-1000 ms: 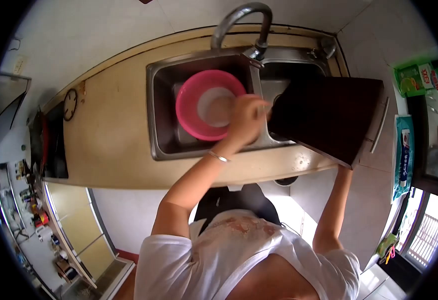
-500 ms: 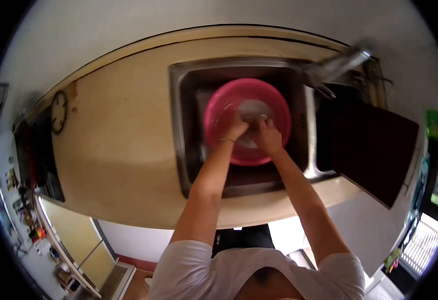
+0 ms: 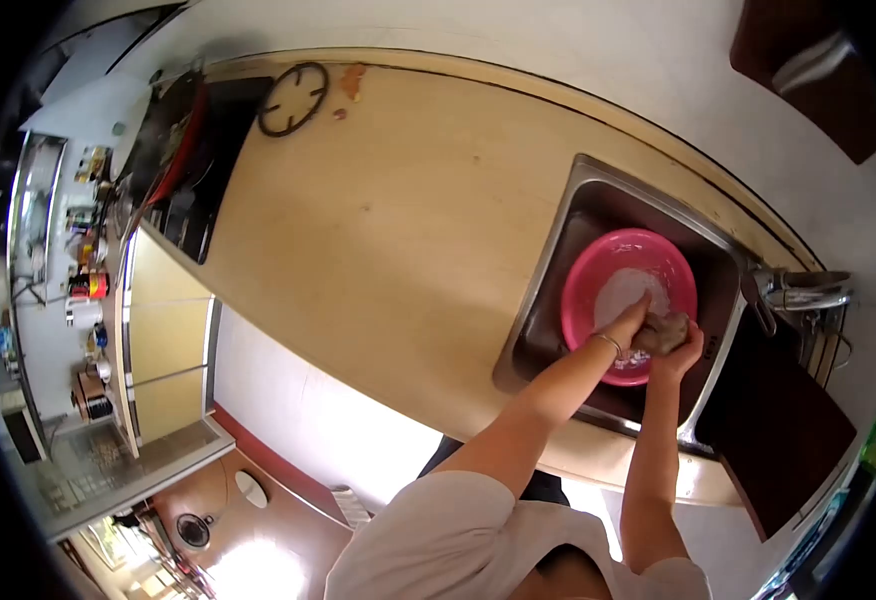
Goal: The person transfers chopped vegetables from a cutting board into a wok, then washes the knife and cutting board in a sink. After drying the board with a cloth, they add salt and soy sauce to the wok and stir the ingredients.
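Note:
A pink basin (image 3: 576, 295) with whitish, cloudy water (image 3: 623, 292) in it stands inside the metal sink (image 3: 548, 270). Over the basin's lower right part, my right hand (image 3: 691, 352) is wrapped round a crumpled grey-brown bundle (image 3: 664, 333); its kind is hard to make out, though it looks soft and wet. My left hand (image 3: 626, 324), with a thin bracelet at the wrist, presses on the same bundle from the left, thumb raised. Parts of the fingers are hidden behind the bundle.
A faucet (image 3: 803, 290) rises at the sink's right corner, beside a dark board (image 3: 788, 440) over the second bowl. Leftward along the counter (image 3: 388, 220) lie a black ring-shaped pan support (image 3: 294, 100) and a stove with a red-rimmed wok (image 3: 183, 150).
The view has swung left, so sink and basin now appear farther right. My hands have risen from down in the basin, and the grey-brown bundle shows between them.

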`<state>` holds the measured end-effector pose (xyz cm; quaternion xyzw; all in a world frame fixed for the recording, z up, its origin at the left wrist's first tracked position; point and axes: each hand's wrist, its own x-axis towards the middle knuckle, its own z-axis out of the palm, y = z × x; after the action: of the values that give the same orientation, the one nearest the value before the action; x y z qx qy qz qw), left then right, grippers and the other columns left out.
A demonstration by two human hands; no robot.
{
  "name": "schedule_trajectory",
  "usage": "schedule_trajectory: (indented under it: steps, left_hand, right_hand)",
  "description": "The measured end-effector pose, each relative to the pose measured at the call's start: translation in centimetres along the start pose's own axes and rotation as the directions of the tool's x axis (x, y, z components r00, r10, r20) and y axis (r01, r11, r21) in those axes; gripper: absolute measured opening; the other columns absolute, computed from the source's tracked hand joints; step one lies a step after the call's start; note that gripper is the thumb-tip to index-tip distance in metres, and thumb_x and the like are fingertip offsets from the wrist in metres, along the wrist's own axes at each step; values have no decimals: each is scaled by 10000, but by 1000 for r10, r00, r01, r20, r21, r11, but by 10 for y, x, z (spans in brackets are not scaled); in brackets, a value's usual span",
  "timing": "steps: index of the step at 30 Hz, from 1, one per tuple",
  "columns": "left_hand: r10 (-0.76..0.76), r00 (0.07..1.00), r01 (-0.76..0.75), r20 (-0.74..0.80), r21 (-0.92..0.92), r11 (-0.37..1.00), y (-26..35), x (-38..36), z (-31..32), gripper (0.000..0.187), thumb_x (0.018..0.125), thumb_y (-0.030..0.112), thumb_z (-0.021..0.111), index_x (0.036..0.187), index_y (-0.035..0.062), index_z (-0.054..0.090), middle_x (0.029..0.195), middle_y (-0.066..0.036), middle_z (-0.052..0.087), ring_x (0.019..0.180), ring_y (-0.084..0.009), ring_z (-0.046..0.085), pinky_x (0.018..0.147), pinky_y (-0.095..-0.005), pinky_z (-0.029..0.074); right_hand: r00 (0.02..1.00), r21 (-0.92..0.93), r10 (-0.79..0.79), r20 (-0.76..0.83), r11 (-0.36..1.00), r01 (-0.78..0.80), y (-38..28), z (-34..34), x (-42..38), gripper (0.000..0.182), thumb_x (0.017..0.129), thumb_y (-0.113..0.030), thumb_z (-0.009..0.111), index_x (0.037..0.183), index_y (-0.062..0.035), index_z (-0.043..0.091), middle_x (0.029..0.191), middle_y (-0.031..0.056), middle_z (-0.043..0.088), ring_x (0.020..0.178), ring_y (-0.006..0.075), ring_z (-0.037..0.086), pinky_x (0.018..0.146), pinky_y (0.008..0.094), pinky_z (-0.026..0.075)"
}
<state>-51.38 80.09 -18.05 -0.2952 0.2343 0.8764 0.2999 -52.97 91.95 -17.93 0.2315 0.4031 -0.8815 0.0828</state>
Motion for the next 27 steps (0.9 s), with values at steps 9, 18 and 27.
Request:
schedule_trajectory:
  steps: [9, 18, 27]
  left_hand:
    - [298, 953, -246, 58, -431, 868, -42, 25, 4, 347, 849, 412, 391, 1037, 153, 523, 982, -12, 551, 895, -119, 509, 764, -267, 417]
    - [95, 955, -260, -280, -640, 723, -11, -60, 45, 783, 652, 743, 396, 1199, 183, 417, 1067, -35, 436, 1061, -182, 385, 911, -304, 296]
    - [579, 780, -278, 235, -699, 658, -81, 50, -1, 345, 849, 415, 348, 904, 112, 504, 926, -61, 496, 894, -184, 460, 818, -281, 370]
  right_hand:
    - [883, -840, 20, 468, 320, 438, -1, 5, 3, 326, 847, -160, 469, 1145, -30, 496, 1205, 158, 448, 1130, 217, 407, 939, 287, 302]
    - [773, -773, 191, 605, 376, 512, -25, 47, -80, 333, 793, 21, 478, 1106, -74, 543, 1209, 133, 437, 1154, 225, 379, 957, 295, 276]
    - [715, -693, 36, 698, 283, 663, -25, 60, -63, 209, 764, 24, 527, 951, -17, 610, 887, 96, 599, 809, 175, 554, 738, 244, 413]
